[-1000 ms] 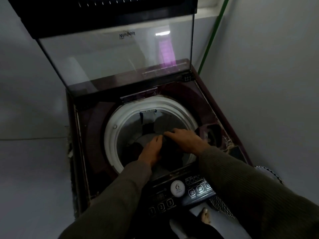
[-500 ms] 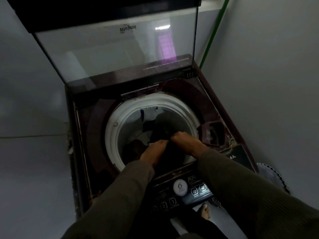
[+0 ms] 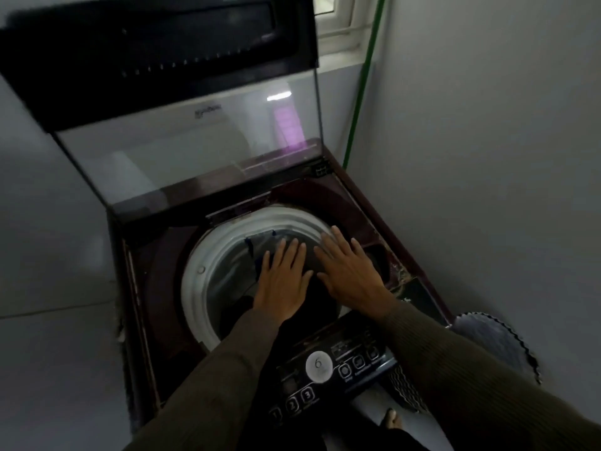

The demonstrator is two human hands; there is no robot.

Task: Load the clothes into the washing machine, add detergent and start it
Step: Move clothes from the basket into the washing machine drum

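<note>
**Both hands flat over the open drum**

The washing machine [image 3: 153, 288] fills the middle of the frame, its glass lid [image 3: 195, 151] raised toward the upper left. Inside the white drum rim [image 3: 201, 252] lie dark clothes [image 3: 235, 309], heaped toward the lower right of the opening.

The left hand [image 3: 283, 278] and the right hand [image 3: 349, 271] sit side by side at the centre of the frame, palms down. Their fingers are straight and slightly spread, and neither hand grips anything. The right hand's fingertips [image 3: 335, 231] reach the far right of the rim. It cannot be told whether the palms press on the clothes or are held just above them.

The control panel [image 3: 325, 366] sits at the lower centre between the two sleeves. A green pipe [image 3: 361, 83] runs down the wall at the upper right.
</note>
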